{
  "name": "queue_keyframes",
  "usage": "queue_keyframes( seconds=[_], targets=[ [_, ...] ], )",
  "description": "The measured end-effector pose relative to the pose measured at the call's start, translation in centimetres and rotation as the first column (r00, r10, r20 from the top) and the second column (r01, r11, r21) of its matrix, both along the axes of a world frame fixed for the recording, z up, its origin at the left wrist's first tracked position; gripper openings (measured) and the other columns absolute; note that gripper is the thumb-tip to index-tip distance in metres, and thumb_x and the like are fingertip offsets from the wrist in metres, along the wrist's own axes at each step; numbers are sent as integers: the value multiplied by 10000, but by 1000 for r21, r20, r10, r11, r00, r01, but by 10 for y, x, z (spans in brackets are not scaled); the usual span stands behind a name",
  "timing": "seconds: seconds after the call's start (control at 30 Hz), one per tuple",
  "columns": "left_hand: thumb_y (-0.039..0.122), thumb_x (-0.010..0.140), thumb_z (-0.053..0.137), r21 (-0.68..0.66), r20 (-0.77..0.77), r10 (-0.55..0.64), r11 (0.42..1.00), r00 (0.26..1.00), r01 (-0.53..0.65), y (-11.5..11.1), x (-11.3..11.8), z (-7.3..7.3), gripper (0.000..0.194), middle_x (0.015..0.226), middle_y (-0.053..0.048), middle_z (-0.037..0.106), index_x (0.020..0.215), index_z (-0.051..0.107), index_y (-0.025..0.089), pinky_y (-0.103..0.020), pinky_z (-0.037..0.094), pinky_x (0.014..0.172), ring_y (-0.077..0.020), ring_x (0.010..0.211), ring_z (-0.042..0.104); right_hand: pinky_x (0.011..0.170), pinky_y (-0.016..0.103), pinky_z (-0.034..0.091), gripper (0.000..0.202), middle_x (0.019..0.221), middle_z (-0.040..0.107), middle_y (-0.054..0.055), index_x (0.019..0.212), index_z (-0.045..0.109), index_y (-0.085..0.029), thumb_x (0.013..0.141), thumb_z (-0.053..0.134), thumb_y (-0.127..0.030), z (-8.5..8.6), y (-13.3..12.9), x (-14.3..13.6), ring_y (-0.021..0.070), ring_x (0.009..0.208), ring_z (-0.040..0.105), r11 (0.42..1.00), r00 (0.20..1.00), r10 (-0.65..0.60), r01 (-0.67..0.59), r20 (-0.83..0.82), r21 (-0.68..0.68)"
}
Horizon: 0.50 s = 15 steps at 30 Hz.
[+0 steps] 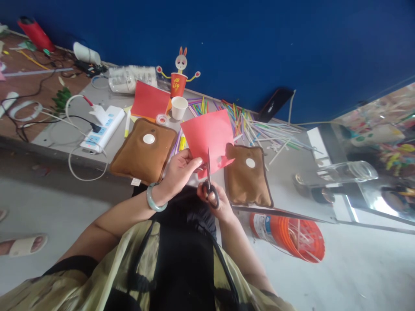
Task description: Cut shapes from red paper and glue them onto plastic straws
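Note:
A sheet of red paper is pinched by its lower left edge in my left hand, which wears a pale green bangle at the wrist. My right hand grips scissors by their black handles, blades pointing up at the paper. The blades overlap the sheet's lower part, and a notch shows at its lower right edge. Brown cushion-like pouches with white round caps lie on either side, the left pouch near my left wrist and the right pouch beyond my right hand.
Behind the paper stand a white paper cup and a red cup figure with rabbit head. Colourful pipe cleaners spread along the wall. A power strip with cables sits left, a glass jar right. An orange bucket is on the floor.

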State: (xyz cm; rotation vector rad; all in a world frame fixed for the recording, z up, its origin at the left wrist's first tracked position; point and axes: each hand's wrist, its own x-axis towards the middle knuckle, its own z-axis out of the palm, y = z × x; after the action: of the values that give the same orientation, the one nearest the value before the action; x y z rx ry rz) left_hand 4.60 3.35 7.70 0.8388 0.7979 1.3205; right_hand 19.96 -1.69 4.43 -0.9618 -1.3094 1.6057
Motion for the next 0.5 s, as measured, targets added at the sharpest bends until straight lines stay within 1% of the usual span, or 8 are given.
queue_keyframes(
  seconds=[0.2,0.3,0.4,0.5],
  targets=[
    [337,781,719,-40,56,6,999,998,-4,7,4,2,225,873,-37,731,923,653,176,-312,549,783,-177,818,693,513,272,223,539,637,412,-32,708,468,-208,770,630,-719,-2,6,-5,101,544,299,1000,1000,-6,6,-26,-20],
    [336,774,704,-54,73,9,999,997,-5,11,7,2,216,864,-31,728,911,633,185,-311,547,778,-176,826,692,504,273,204,539,619,401,-39,707,458,-210,781,615,-720,-5,10,-7,95,523,283,999,1000,-14,13,-28,-31],
    [338,763,694,-92,68,10,996,998,-4,15,9,-2,217,825,-20,716,889,604,186,-307,543,768,-171,812,691,493,269,207,543,627,408,-38,719,458,-209,783,606,-728,-7,13,-8,93,520,288,999,999,4,-6,-43,-46],
    [332,755,690,-124,63,12,992,998,-4,23,11,-11,215,796,-11,699,871,588,183,-313,536,783,-169,811,685,503,268,266,546,682,472,-19,753,477,-207,802,567,-743,-11,17,-8,102,538,352,998,997,43,-45,-69,-37]
  ],
)
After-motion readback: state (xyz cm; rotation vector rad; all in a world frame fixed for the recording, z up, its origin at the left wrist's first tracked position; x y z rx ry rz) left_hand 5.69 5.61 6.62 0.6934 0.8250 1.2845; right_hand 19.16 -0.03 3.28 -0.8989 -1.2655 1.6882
